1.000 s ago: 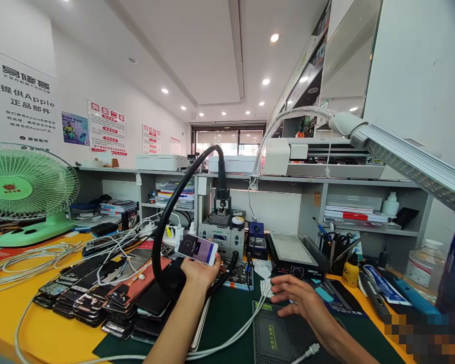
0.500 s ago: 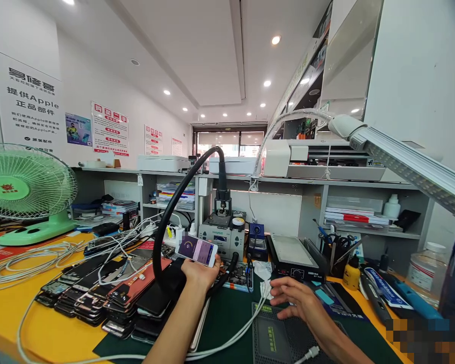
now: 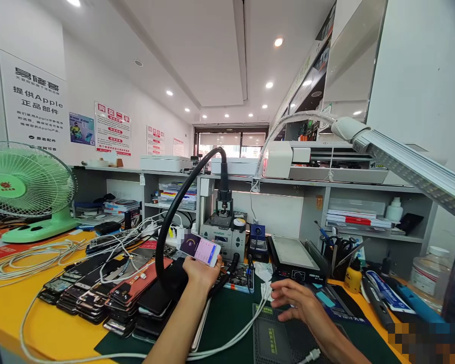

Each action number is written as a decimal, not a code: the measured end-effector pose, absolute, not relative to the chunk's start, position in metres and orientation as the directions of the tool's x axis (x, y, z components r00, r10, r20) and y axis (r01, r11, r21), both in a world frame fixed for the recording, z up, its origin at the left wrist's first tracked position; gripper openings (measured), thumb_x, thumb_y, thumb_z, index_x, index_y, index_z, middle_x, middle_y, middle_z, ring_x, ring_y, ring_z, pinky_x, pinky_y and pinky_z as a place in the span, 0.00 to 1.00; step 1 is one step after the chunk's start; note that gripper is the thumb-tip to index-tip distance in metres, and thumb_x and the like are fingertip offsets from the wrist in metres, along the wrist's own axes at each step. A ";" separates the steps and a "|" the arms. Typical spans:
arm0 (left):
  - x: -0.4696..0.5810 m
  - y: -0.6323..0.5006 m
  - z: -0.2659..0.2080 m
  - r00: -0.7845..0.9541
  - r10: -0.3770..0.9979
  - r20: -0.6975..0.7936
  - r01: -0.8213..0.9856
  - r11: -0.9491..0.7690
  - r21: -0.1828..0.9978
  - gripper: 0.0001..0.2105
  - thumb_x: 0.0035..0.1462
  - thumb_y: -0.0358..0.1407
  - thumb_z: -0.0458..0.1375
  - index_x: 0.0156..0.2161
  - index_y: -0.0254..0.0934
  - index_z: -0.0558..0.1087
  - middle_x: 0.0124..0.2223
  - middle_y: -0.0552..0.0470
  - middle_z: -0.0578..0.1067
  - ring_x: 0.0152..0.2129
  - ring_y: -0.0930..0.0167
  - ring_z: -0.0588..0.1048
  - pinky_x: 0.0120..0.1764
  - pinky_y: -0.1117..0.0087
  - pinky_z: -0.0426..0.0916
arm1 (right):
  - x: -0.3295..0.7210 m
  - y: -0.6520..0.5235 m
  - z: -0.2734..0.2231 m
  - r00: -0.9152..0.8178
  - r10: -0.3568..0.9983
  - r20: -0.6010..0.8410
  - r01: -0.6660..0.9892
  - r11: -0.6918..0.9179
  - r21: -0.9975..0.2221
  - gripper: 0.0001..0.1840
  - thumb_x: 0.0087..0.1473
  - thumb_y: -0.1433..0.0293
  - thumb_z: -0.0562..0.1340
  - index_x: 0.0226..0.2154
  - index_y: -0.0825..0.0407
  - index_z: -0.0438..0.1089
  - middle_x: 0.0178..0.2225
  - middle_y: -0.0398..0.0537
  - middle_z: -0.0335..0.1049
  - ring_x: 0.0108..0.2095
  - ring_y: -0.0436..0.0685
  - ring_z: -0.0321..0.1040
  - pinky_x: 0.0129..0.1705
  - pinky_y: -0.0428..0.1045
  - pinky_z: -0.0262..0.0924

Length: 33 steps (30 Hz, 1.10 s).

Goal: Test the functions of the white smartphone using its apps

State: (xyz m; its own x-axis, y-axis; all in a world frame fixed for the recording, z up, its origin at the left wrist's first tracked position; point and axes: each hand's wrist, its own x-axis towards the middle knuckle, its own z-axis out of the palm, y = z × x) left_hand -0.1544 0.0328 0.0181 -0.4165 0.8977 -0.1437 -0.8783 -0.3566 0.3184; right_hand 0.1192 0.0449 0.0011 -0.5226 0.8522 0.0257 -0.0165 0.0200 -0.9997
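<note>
My left hand is closed around a smartphone with a white edge, held sideways and tilted with its lit screen facing me. Its screen is part dark purple with a round dial, part pale. My right hand hovers over a dark perforated mat, fingers spread and nothing in them. Close to its fingertips, white cables run down across the green work mat. Behind the phone stands a grey soldering or hot-air station with a thick black hose.
Stacks of phone parts fill the left side, with coiled white cable beyond. A green fan stands far left. A flat heating plate, a tool holder and a yellow bottle line the right; a lamp hangs above.
The view has shifted slightly. My left hand still holds the phone, whose screen shows slightly different content near the dial. My right hand stays spread in nearly the same spot.
</note>
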 end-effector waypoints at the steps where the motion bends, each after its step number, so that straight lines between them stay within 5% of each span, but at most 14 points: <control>1: -0.154 0.032 0.019 -0.418 0.898 -0.139 -0.872 -0.354 0.338 0.22 0.62 0.38 0.37 0.51 0.36 0.69 0.40 0.39 0.77 0.28 0.63 0.77 0.26 0.65 0.68 | 0.119 0.045 0.001 -0.523 0.852 0.027 -0.017 0.021 -1.000 0.18 0.53 0.56 0.60 0.38 0.52 0.75 0.38 0.52 0.70 0.39 0.60 0.70 0.35 0.52 0.66; 6: -0.144 0.030 0.027 -0.360 0.927 -0.105 -0.829 -0.267 0.491 0.21 0.62 0.43 0.40 0.48 0.33 0.70 0.39 0.41 0.77 0.26 0.64 0.76 0.24 0.66 0.68 | 0.119 0.044 0.002 -0.506 0.862 0.028 -0.031 0.014 -0.999 0.18 0.53 0.56 0.60 0.40 0.52 0.73 0.38 0.52 0.69 0.39 0.61 0.70 0.35 0.52 0.66; 19: -0.074 0.017 0.019 0.230 0.968 -0.097 -0.589 0.218 0.778 0.23 0.59 0.47 0.51 0.50 0.31 0.72 0.42 0.38 0.77 0.28 0.62 0.77 0.24 0.65 0.72 | 0.120 0.037 0.011 -0.376 0.925 0.060 -0.077 0.034 -0.996 0.25 0.55 0.57 0.59 0.52 0.50 0.64 0.47 0.53 0.66 0.45 0.63 0.69 0.41 0.55 0.65; 33: -0.062 0.010 0.017 0.402 0.907 -0.126 -0.520 0.339 0.784 0.30 0.59 0.56 0.50 0.50 0.29 0.74 0.41 0.37 0.78 0.30 0.59 0.78 0.23 0.63 0.74 | 0.119 0.027 0.024 -0.537 0.842 0.054 -0.177 -0.049 -0.983 0.38 0.42 0.77 0.61 0.58 0.48 0.59 0.55 0.54 0.65 0.48 0.63 0.69 0.41 0.54 0.67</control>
State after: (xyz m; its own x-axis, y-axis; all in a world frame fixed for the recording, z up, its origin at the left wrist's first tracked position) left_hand -0.0621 0.0098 0.0172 0.4015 0.9071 -0.1262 -0.5197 0.3391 0.7841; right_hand 0.1195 0.0273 0.0236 -0.5368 0.8420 0.0544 -0.1772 -0.0495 -0.9829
